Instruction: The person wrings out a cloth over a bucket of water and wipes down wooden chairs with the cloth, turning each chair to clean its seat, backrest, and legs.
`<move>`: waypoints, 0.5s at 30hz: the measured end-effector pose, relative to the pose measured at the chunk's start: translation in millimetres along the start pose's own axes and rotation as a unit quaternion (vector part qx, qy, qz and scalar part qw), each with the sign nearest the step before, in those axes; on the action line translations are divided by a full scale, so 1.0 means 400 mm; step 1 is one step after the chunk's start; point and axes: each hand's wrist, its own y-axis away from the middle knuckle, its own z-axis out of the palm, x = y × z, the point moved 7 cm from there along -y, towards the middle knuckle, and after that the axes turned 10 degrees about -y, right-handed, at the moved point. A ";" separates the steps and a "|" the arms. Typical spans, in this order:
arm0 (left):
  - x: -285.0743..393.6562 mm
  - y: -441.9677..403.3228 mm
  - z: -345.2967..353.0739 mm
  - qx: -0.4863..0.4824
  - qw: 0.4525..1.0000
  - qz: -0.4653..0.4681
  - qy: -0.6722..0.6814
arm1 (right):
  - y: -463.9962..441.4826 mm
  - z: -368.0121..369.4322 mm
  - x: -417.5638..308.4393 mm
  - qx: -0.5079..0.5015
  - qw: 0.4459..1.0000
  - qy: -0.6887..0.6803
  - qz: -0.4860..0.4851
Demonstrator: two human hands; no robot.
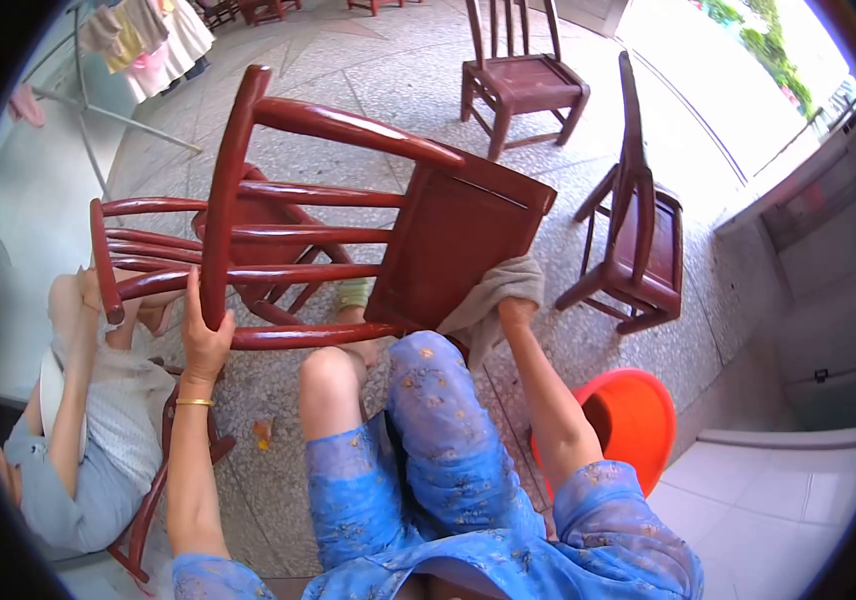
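Observation:
A glossy dark red wooden chair (pixel 468 225) lies tilted on its side in front of my knees, its slatted back toward the left. My left hand (pixel 206 340) grips the top rail of that back near its lower end. Against the seat's lower right part, a grey cloth (pixel 508 285) is bunched under my right hand (pixel 518 310); the fingers are mostly hidden by the cloth. An orange-red bucket (pixel 643 420) stands on the floor beside my right forearm.
At the left, a seated person (pixel 98 400) holds another red chair (pixel 148 207). Two chairs stand upright, one at the back (pixel 528 85) and one at the right (pixel 648 245). A metal rack (pixel 138 122) with hanging cloths is upper left; a white tiled surface (pixel 758 500) is lower right.

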 end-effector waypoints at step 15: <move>0.114 -0.240 -0.089 -0.050 0.957 -0.131 0.255 | 0.172 0.008 -0.244 0.018 0.568 0.820 0.070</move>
